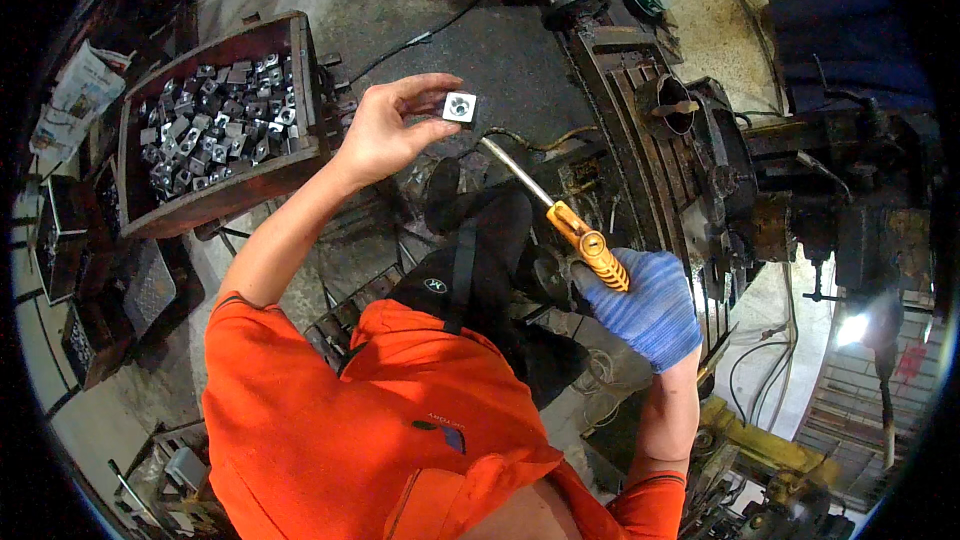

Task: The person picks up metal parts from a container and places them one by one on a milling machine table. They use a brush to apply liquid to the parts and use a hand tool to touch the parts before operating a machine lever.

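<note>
Between the thumb and fingers of my bare left hand (385, 130) is a small square metal block (459, 107), its bright face with a round hole turned up toward me. My right hand (645, 308), in a blue knit glove, is closed around the ribbed end of a yellow air blow gun (580, 236). Its long metal nozzle points up and left, the tip a little apart from the block and below it. To the left of my left hand stands a rusty metal bin (225, 208) heaped with similar metal blocks (222, 125).
A greasy machine (640, 130) with a slotted bed takes up the right side, with a lit lamp (853, 329) lower down. Smaller trays (150, 285) and a newspaper sheet (82, 100) lie at far left. A hose (540, 140) runs beyond the nozzle.
</note>
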`<state>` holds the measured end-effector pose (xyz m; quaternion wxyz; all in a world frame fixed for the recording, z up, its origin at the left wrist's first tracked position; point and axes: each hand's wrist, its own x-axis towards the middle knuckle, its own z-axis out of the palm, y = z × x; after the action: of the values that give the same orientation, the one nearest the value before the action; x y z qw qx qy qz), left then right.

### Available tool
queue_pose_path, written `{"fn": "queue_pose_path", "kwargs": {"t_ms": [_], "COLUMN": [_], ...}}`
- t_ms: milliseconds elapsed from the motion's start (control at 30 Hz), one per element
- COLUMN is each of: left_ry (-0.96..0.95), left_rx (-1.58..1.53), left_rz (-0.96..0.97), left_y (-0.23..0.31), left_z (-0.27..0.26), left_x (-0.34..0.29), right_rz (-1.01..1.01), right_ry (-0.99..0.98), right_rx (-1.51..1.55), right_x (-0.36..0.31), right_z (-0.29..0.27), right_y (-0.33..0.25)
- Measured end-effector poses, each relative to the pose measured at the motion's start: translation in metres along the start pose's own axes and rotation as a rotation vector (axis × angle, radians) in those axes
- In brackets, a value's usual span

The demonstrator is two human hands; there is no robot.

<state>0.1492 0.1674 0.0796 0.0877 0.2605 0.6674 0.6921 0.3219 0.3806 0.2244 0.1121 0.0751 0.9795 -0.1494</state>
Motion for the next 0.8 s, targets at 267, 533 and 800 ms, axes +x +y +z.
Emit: {"fn": "queue_pose_path", "kwargs": {"t_ms": [267, 533, 800], "left_ry": [0.067, 0.082, 0.054], "left_rx": [0.064, -0.051, 0.064], "left_rz": [-0.042, -0.064, -0.053], "left_y": [0.006, 0.003, 0.013], "left_z": [0.004, 0.007, 0.009], "left_x": [0.000, 0.002, 0.003], "right_rz": [-0.026, -0.018, -0.036], "right_ry": [0.033, 0.049, 0.094], "right_rx": [-0.005, -0.004, -0.001], "right_x": [-0.003, -0.006, -0.010], "right_z": [0.002, 0.003, 0.003], "right_y": [0.005, 0.009, 0.014]}}
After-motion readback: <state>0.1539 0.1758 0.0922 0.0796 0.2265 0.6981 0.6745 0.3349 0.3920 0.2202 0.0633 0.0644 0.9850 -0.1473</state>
